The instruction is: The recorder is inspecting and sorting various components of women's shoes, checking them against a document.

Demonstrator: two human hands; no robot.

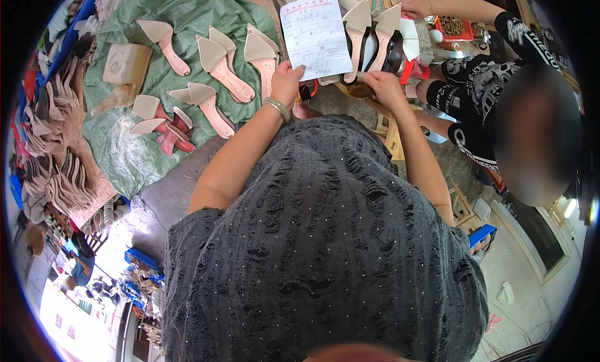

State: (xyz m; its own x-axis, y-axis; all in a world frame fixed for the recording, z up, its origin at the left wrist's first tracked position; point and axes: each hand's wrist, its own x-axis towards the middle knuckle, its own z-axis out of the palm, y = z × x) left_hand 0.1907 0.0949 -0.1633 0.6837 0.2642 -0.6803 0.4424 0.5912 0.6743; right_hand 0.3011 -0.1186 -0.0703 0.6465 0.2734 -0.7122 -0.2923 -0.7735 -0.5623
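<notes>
My left hand (287, 82), with a pale bangle at its wrist, pinches the lower left corner of a white handwritten sheet of paper (315, 37). Just right of the sheet stands a pair of half-made shoes with pointed cream toes; my right hand (384, 89) is closed at the heel end of the left shoe (354, 40). Beside it the right shoe (387, 26) has a dark sole. Several more cream-toed shoe uppers on pink insoles (228, 78) lie to the left of my left hand.
A green plastic sheet (206, 12) covers the left worktop, with a yellowish container (127, 63) on it. Stacks of grey-brown shoe parts (62, 181) line the far left. At the right, a co-worker's hand (415, 6) reaches near the shoes, beside a red tray (455, 28).
</notes>
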